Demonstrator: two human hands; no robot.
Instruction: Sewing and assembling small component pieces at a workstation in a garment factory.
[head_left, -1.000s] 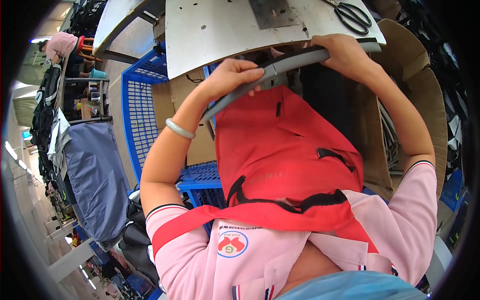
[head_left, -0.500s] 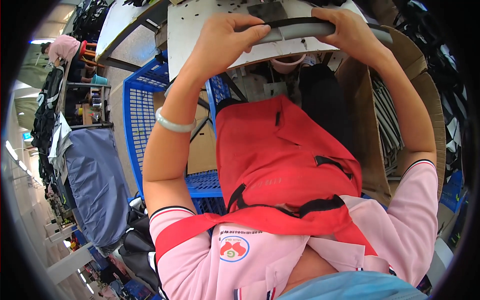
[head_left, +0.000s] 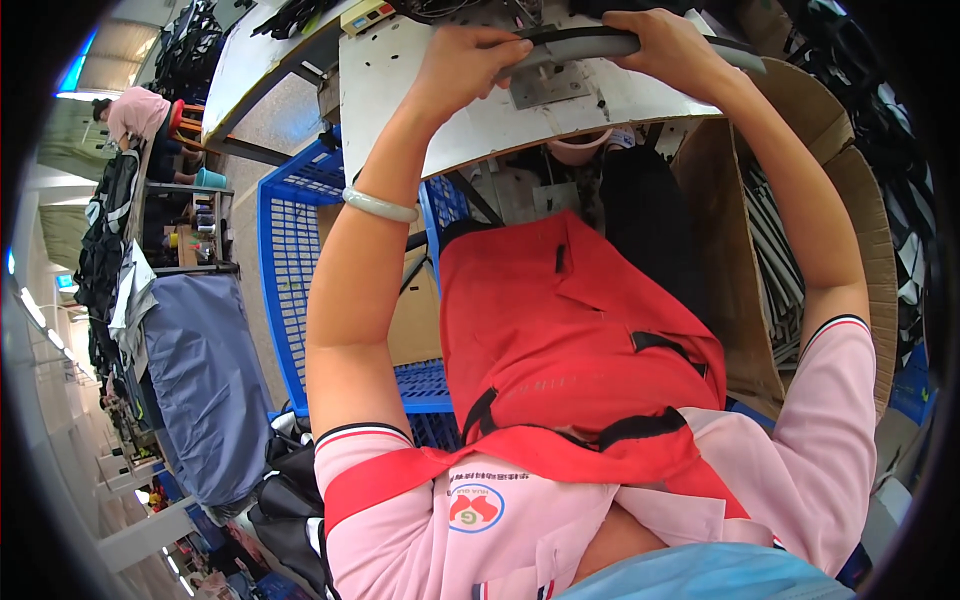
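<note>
A curved grey strip with a black edge [head_left: 585, 47] spans both my hands above the white worktable [head_left: 395, 100]. My left hand [head_left: 462, 68] is closed on its left end, thumb and fingers pinching it. Farther along, my right hand [head_left: 668, 52] grips the strip from above, and its right end sticks out beyond that hand. Just under the strip, a metal plate [head_left: 550, 88] is set in the tabletop. Part of a machine [head_left: 480, 10] shows at the top edge, largely cut off.
At my right a cardboard box [head_left: 735, 290] holds several grey strips [head_left: 775, 250]. A blue plastic crate [head_left: 285, 270] stands to my left. A pink basin [head_left: 580, 150] is below the table. Far left, a person in pink [head_left: 140, 112] sits near dark fabric pieces.
Both hands have carried the strip up and away from me, toward the machine. The view has shifted, so more of the tabletop, plate and machine now shows.
</note>
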